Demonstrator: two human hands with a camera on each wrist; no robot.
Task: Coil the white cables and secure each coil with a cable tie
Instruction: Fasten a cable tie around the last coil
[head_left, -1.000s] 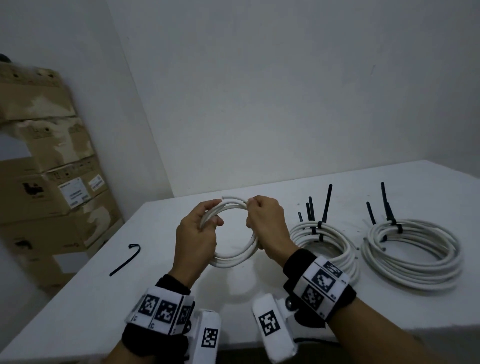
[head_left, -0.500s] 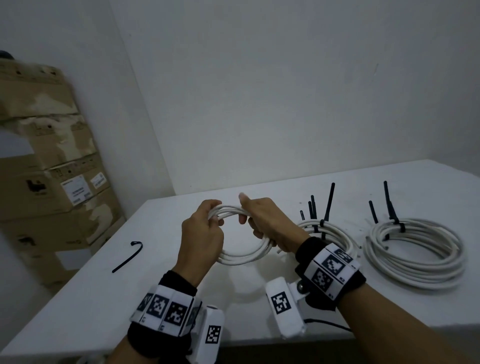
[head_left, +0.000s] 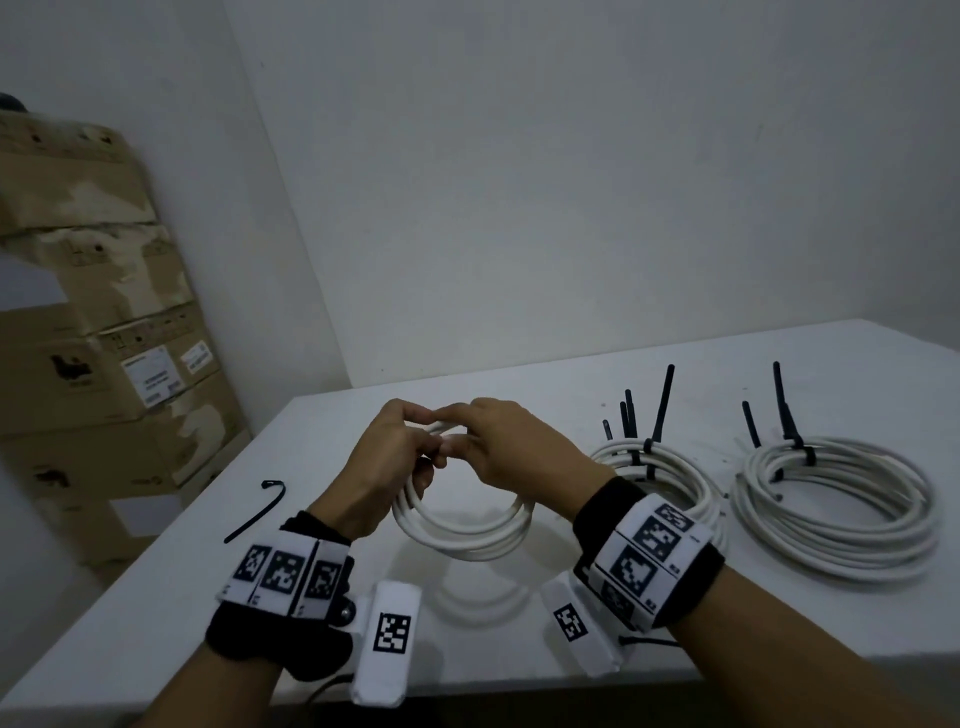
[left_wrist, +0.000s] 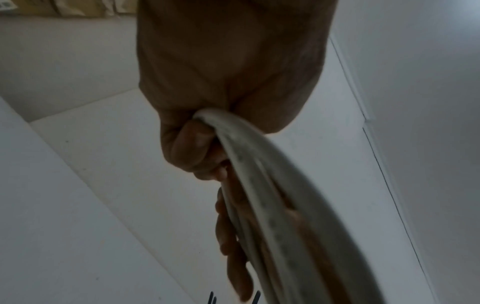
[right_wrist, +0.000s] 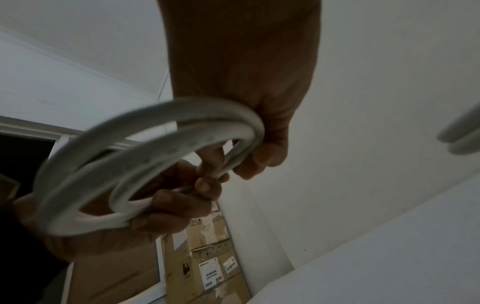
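Observation:
A small coil of white cable hangs above the white table, held at its top by both hands. My left hand grips the coil's left top, fingers curled round the strands. My right hand meets it from the right and pinches the strands near the left fingers. A loose black cable tie lies on the table to the left. Two larger white coils lie to the right, each bound with black ties that stick upward.
Stacked cardboard boxes stand against the left wall beyond the table's left edge. Bare walls close off the back. The table's near edge runs just under my wrists.
The coil and both hands have drifted slightly right and lower. My right hand has shifted from gripping the coil's right side to pinching at the top, next to the left fingers.

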